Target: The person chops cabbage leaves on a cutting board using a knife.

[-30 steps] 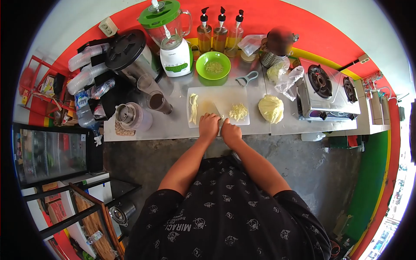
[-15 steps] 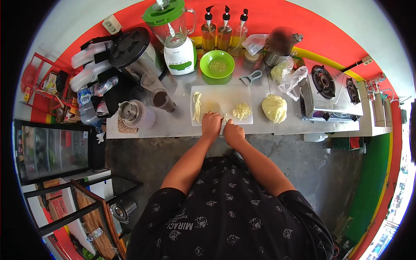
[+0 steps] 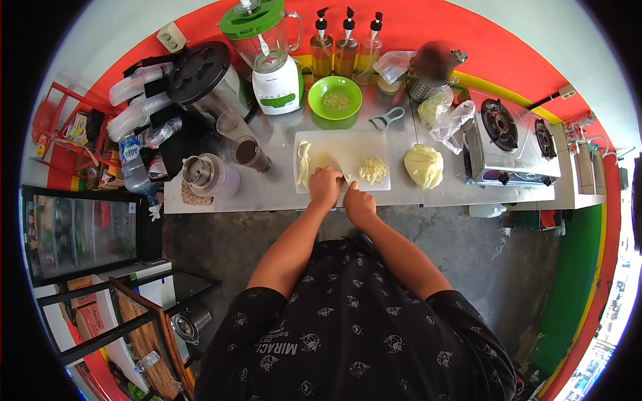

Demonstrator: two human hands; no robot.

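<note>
On the white cutting board (image 3: 334,143), my left hand (image 3: 325,187) has its fingers curled down over a piece of cabbage, which is mostly hidden beneath them. My right hand (image 3: 360,204) grips a knife (image 3: 341,164) by the handle, its blade right beside the left fingertips. A pile of shredded cabbage (image 3: 373,170) lies to the right of the blade. At the board's left side rests a pale cabbage leaf strip (image 3: 303,163). A cabbage head (image 3: 423,166) sits on the steel counter, right of the board.
Behind the board stand a green bowl (image 3: 335,112) with shreds inside, a peeler (image 3: 387,118), a blender (image 3: 273,80) and several pump bottles (image 3: 346,53). A dark drink cup (image 3: 251,155) and a jug (image 3: 210,176) are left. A gas stove (image 3: 511,137) occupies the right end.
The knife blade and my right hand have shifted slightly beside the left fingers. My left hand has edged a little toward the back of the board. Other things stay put.
</note>
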